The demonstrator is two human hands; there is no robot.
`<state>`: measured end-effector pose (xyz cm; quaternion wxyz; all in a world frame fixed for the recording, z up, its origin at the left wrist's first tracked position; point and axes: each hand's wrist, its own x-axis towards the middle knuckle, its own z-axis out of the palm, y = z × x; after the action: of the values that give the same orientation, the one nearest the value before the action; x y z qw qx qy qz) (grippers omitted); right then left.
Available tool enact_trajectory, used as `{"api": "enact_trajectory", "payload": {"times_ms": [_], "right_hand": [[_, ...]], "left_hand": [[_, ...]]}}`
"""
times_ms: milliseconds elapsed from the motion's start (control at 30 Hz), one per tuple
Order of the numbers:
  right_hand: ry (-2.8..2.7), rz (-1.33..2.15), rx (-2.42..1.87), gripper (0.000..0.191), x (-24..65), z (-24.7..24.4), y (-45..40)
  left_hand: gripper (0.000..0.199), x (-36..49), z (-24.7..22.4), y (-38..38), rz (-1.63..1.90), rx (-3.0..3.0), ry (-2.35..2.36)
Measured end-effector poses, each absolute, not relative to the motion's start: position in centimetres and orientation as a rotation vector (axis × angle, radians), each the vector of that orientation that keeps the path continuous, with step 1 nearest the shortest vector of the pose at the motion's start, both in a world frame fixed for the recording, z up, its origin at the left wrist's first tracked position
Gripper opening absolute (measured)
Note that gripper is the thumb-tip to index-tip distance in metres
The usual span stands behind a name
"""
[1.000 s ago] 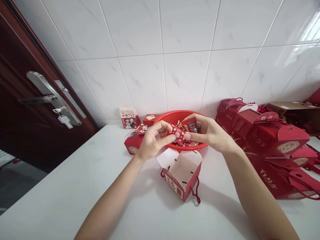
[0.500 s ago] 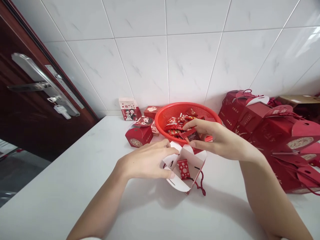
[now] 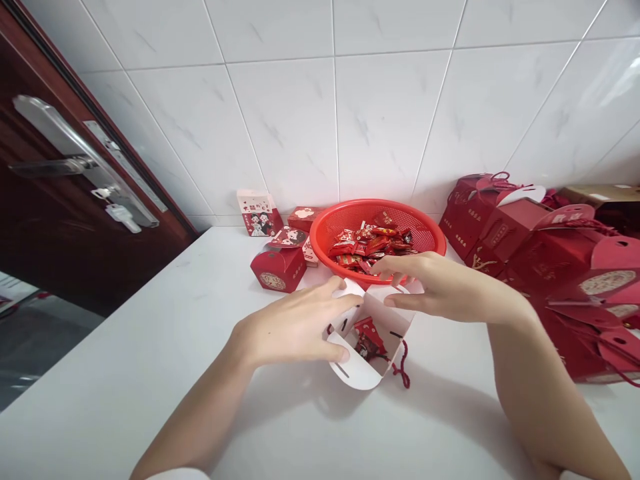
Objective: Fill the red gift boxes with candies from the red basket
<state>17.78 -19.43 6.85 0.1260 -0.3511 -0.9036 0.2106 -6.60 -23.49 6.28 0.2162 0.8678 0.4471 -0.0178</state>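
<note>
An opened box point(image 3: 356, 373) with white inner flaps stands on the white table, a dark red cord at its right side. Inside lie wrapped candies point(image 3: 369, 337), red and dark brown. My left hand point(image 3: 300, 325) holds the box by its left flaps, thumb on the front flap and fingers at the back. Over the box's back right flap is my right hand point(image 3: 425, 285), its fingers apart and nothing between them. Just behind, a red plastic basket point(image 3: 325, 220) holds many wrapped candies.
Left of the basket are a closed red box point(image 3: 279, 268), an upright printed box point(image 3: 259, 213) and other small boxes. Red gift boxes point(image 3: 545, 267) are piled at the right. A tiled wall point(image 3: 280, 120) rises behind; a brown door point(image 3: 45, 220) is at the left.
The dark candy that was in my right hand now lies in the box. My right hand has opened and shifted slightly right. My left hand keeps its hold, and the view has tilted slightly.
</note>
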Motion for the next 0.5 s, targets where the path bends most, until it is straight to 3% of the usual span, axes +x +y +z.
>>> {"api": "enact_trajectory", "payload": {"times_ms": [300, 500], "right_hand": [[-2.498, 0.406, -1.222, 0.032, 21.0, 7.5, -17.6], [-2.313, 0.574, -1.201, 0.019, 21.3, 5.6, -14.1]], "left_hand": [[0.044, -7.0, 6.6, -23.1, -0.012, 2.468, 1.152], [0.039, -7.0, 6.7, -17.0, 0.284, 2.46, 1.254]]}}
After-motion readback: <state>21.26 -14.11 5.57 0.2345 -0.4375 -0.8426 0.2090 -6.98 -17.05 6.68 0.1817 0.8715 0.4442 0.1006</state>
